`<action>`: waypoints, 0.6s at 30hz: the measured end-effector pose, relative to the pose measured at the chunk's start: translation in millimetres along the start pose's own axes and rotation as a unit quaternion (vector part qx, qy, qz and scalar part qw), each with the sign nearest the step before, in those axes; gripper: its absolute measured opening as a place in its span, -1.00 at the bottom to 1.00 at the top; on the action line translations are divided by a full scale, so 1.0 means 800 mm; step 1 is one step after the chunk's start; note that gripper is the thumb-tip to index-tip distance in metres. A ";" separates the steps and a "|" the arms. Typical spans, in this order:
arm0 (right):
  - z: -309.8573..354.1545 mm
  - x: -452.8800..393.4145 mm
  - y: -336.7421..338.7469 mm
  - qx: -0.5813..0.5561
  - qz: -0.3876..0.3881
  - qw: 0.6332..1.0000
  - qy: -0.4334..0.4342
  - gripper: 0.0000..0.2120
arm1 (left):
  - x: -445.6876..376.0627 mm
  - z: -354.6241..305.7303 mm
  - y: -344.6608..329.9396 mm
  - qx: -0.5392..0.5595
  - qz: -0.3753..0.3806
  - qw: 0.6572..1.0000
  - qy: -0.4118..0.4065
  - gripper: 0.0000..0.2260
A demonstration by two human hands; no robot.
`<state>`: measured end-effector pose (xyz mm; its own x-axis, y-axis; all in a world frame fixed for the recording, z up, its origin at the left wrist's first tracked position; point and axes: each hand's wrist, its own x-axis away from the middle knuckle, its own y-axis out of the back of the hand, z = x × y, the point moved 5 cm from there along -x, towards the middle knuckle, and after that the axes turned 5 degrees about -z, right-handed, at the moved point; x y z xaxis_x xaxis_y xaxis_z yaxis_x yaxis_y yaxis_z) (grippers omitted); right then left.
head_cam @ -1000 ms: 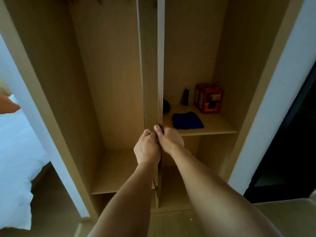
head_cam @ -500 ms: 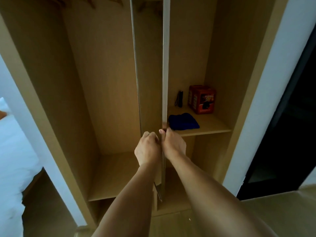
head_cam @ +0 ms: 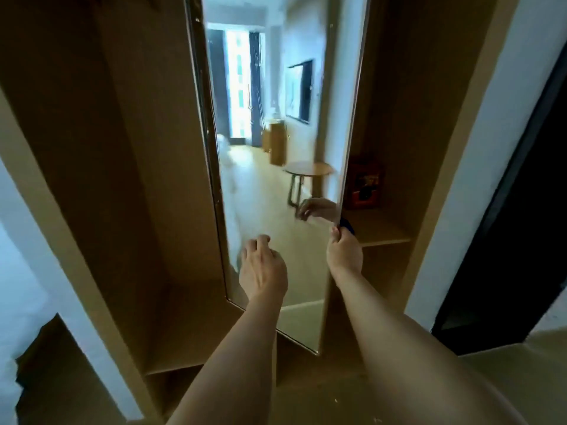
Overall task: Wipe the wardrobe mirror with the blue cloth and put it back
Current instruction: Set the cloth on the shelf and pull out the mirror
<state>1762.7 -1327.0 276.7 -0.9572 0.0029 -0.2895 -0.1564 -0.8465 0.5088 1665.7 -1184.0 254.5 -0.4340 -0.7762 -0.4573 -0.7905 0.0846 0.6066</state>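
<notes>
**Mirror out, cloth not yet in hand**

At the middle of the wardrobe, the mirror (head_cam: 276, 148) panel stands turned out to face the room. The right hand (head_cam: 343, 253) pinches the panel's right edge. The left hand (head_cam: 260, 268) hovers near the glass with fingers loosely curled, holding nothing. A sliver of the blue cloth (head_cam: 348, 226) shows just behind the right hand, on the shelf (head_cam: 380, 231) near a red box (head_cam: 363, 185).

Risks, as I judge them: letting go of the edge to reach for the cloth could let the panel swing and hide the shelf or nip fingers. Bare fingertips touching the glass would add smears.
</notes>
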 end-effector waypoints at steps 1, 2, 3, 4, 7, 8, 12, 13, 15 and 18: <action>-0.002 -0.008 0.001 -0.008 -0.001 1.000 -0.009 -0.67 | -0.003 0.003 -0.004 -0.001 0.009 1.000 0.018 -0.74; -0.003 -0.015 0.001 -0.015 -0.003 1.000 -0.015 -0.66 | -0.006 0.007 -0.008 0.002 0.020 0.999 0.040 -0.70; -0.004 -0.021 0.001 -0.019 -0.006 1.000 -0.019 -0.66 | -0.010 0.012 -0.013 0.007 0.033 0.997 0.063 -0.65; -0.005 -0.027 0.001 -0.022 -0.010 0.999 -0.023 -0.66 | -0.013 0.016 -0.017 0.013 0.047 0.995 0.084 -0.58; -0.009 -0.041 -0.003 -0.042 -0.009 0.998 -0.050 -0.63 | -0.025 0.025 -0.027 0.052 0.085 0.984 0.150 -0.44; -0.011 -0.046 -0.006 -0.048 -0.005 0.997 -0.060 -0.62 | -0.029 0.025 -0.030 0.064 0.089 0.980 0.166 -0.41; -0.014 -0.070 -0.010 -0.040 0.003 0.996 -0.077 -0.62 | -0.042 0.019 -0.029 0.091 0.068 0.974 0.194 -0.37; -0.014 -0.076 -0.011 -0.033 0.006 0.996 -0.078 -0.62 | -0.046 0.019 -0.027 0.091 0.057 0.974 0.199 -0.37; -0.015 -0.086 -0.013 -0.024 0.010 0.996 -0.084 -0.64 | -0.055 0.024 -0.022 0.089 0.038 0.973 0.211 -0.36; -0.017 -0.097 -0.015 -0.031 -0.008 0.993 -0.111 -0.66 | -0.064 0.040 -0.016 0.082 0.012 0.968 0.237 -0.35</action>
<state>1842.5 -1324.2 282.3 -0.9858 0.1288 -0.1081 -0.1641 -0.8764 0.4527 1684.7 -1125.4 249.6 -0.2374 -0.9689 -0.0703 -0.8574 0.1750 0.4841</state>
